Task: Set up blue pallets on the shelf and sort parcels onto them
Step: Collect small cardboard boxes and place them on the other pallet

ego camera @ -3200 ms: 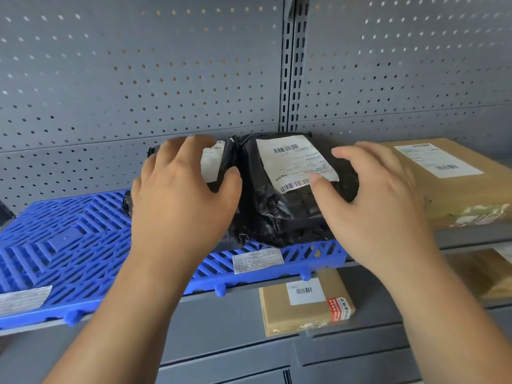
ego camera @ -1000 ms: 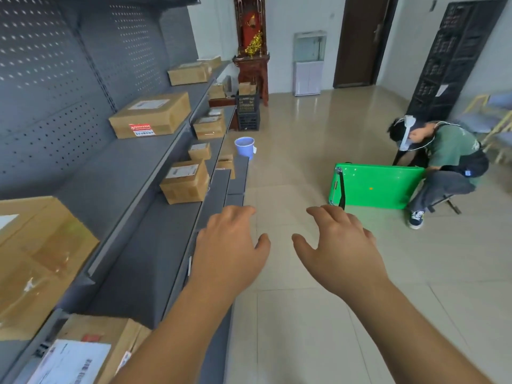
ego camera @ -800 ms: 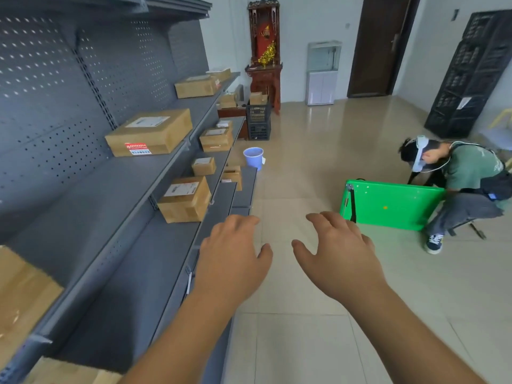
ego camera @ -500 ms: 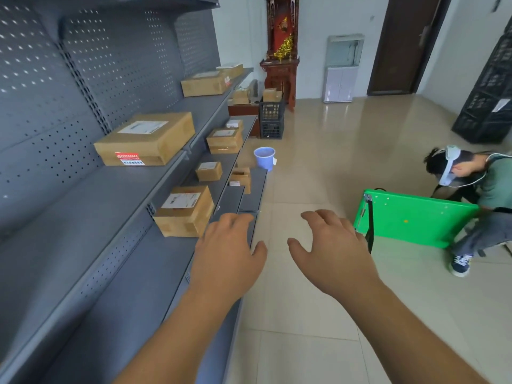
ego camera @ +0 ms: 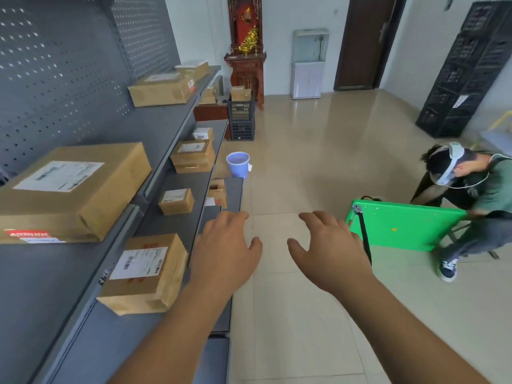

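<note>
Hovering palm-down near the grey shelf [ego camera: 55, 286], left hand [ego camera: 224, 250] and right hand [ego camera: 329, 250] hold nothing, fingers loosely spread. Nearest parcel [ego camera: 144, 273] sits on the shelf, just beside the left hand.

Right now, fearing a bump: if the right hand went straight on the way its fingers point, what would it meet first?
Nothing, it seems: ahead of the right hand lies only bare floor; the green board stands off to its right. Depth is unclear.
</note>
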`<action>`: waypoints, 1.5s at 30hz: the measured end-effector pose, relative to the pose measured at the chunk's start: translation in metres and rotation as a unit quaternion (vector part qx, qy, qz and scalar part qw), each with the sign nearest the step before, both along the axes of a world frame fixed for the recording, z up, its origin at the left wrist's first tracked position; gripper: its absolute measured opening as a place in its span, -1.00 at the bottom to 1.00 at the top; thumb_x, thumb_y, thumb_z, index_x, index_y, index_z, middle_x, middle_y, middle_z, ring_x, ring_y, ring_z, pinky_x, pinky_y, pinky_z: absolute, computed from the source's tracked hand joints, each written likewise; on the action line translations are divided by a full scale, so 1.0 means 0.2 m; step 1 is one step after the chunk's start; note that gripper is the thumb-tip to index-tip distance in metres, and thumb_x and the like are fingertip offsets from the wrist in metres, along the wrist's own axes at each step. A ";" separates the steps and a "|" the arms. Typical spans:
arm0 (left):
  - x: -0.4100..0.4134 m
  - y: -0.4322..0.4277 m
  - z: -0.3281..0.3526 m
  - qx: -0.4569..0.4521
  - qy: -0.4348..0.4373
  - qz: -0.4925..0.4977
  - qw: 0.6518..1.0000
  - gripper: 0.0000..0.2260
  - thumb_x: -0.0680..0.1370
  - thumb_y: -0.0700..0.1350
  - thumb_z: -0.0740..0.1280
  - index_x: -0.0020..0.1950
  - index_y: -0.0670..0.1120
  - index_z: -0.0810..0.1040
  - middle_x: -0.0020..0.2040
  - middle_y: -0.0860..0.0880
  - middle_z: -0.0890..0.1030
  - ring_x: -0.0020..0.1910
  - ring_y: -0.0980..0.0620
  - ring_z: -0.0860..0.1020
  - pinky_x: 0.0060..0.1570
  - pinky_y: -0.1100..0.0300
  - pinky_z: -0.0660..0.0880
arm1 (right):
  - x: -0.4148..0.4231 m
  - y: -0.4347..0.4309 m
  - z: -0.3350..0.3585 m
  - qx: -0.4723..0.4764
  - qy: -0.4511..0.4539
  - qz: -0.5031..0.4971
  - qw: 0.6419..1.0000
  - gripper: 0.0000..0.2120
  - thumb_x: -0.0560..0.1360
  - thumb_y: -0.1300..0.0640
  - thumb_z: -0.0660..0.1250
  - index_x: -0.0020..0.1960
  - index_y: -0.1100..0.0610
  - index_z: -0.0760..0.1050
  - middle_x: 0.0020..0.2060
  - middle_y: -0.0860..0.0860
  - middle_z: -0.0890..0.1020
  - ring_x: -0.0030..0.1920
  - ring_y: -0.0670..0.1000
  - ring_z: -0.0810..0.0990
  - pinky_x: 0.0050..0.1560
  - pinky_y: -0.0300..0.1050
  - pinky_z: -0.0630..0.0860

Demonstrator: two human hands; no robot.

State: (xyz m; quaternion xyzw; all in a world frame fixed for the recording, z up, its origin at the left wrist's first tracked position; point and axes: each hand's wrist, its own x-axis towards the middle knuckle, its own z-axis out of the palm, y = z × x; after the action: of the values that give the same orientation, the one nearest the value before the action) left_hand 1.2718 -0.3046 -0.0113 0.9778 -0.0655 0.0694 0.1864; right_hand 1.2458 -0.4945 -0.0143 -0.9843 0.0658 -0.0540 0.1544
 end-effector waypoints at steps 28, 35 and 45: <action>2.15 -0.13 -0.32 0.021 0.065 0.156 0.985 -0.54 0.53 0.12 0.33 0.41 0.08 0.41 0.33 0.03 0.51 0.25 -0.09 0.49 0.09 0.01 0.42 | 2.49 -0.09 -0.31 0.048 0.071 0.201 0.976 -0.46 0.56 -0.21 0.23 0.47 -0.02 0.36 0.38 -0.01 0.47 0.30 0.14 0.45 0.17 0.04 0.47; 2.49 0.16 -0.41 0.011 0.089 0.164 0.982 -0.54 0.57 0.12 0.29 0.46 0.07 0.36 0.36 0.04 0.45 0.29 -0.05 0.45 0.18 -0.03 0.48 | 2.94 0.23 -0.39 0.065 0.112 0.241 0.962 -0.50 0.59 -0.15 0.24 0.47 -0.01 0.34 0.38 0.02 0.46 0.33 0.15 0.42 0.23 0.06 0.49; 2.70 0.44 -0.58 0.016 0.149 0.246 0.958 -0.49 0.60 0.13 0.26 0.54 0.05 0.31 0.51 0.01 0.34 0.41 -0.07 0.40 0.27 -0.01 0.44 | 3.38 0.71 -0.57 0.050 0.150 0.351 0.923 -0.57 0.58 -0.12 0.25 0.38 0.05 0.40 0.31 0.10 0.49 0.29 0.22 0.45 0.18 0.08 0.49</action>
State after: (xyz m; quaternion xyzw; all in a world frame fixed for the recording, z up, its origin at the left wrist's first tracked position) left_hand 1.8126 -0.2156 -0.1274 0.9659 0.2043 -0.0347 0.1556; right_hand 1.9210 -0.3526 -0.1284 -0.9320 -0.2584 0.1554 0.2010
